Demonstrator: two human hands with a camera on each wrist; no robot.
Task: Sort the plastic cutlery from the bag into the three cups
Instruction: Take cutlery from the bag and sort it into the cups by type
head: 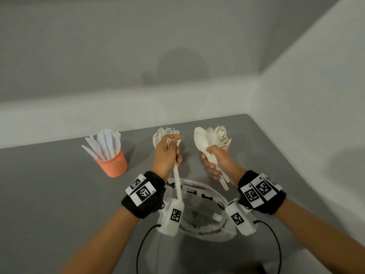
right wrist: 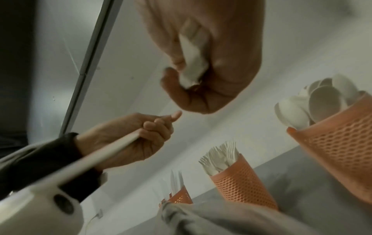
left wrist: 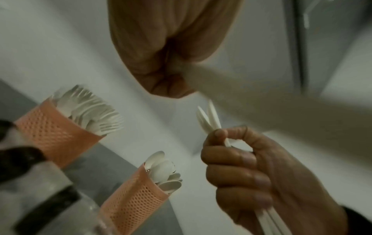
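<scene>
You have three orange mesh cups on the grey table [head: 49, 194]. The knife cup [head: 112, 164] stands at about 10 o'clock from your hands and holds white knives [head: 104, 144], too many and too crowded to count. The fork cup [right wrist: 241, 187] is at 12 o'clock, mostly hidden behind your left hand [head: 166, 155] in the head view, with a bunch of forks [left wrist: 90, 111] standing in it. The spoon cup [right wrist: 340, 138] is at 1 o'clock, full of spoons [right wrist: 314, 101].

Your left hand has its fingers curled around one white handle [head: 177, 182]; the thumb points forward near the forks. The top end of this piece is hidden by your fingers, so I cannot tell which kind it is.

Your right hand [head: 219, 163] grips a small bundle of spoons [head: 203, 143], fingers closed tight around the handles, bowls up; I can make out at least two, maybe three.

One clear plastic bag [head: 199, 212] lies at 6 o'clock, below both wrists.
</scene>
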